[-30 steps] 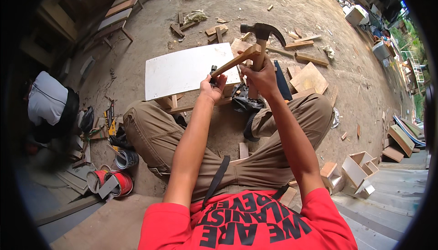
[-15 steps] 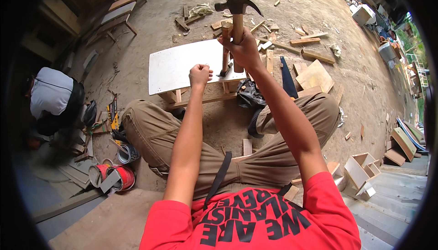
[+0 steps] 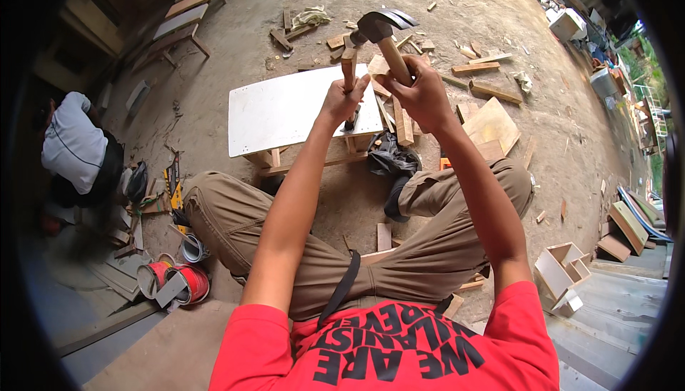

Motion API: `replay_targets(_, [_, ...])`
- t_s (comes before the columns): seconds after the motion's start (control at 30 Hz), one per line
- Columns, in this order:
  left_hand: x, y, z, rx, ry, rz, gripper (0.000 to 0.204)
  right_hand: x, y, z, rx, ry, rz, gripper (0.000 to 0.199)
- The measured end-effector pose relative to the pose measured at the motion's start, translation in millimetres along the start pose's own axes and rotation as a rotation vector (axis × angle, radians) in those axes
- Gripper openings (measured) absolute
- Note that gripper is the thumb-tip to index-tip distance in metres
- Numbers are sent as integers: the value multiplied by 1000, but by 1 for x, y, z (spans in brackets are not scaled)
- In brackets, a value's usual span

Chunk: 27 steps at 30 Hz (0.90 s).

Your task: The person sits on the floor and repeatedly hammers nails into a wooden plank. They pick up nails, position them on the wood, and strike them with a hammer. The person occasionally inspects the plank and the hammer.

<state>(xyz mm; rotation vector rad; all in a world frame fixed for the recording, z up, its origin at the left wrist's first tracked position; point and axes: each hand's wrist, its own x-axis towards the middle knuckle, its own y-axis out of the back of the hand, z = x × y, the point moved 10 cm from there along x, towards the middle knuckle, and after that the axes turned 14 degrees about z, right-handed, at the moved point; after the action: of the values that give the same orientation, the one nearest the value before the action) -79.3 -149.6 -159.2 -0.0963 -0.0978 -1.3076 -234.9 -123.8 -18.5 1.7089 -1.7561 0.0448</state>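
My right hand is closed around the light wooden handle of a claw hammer, its dark head raised above the white board. In my left hand is a wooden-handled tool, upright, with a reddish-brown handle and a dark metal lower end; its exact kind is unclear. The hammer's striking face is at the top of that handle; whether they touch is hard to tell. Below lies the white board on a low wooden frame, the tool's lower end near its right edge.
Wood offcuts litter the dirt floor ahead and right. A black plastic bag sits by my foot. Red paint cans stand left, near another person bending over. A small wooden box lies at right.
The wooden-handled tool, held together with the hammer in my right hand before, is now in my left hand. The hammer has tilted and moved slightly right; my left hand has risen to the right.
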Motion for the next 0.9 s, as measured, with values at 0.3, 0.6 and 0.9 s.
replay_targets(0.3, [-5, -15, 5, -66, -169, 171, 49, -33, 60, 8, 218, -346, -45, 16])
replay_targets(0.6, [-14, -19, 9, -51, -91, 271, 43, -57, 74, 65, 229, -454, -148, 36])
replay_targets(0.9, [-15, -15, -1, 25, -145, 351, 44, -17, 114, 27, 194, -225, 31, 34])
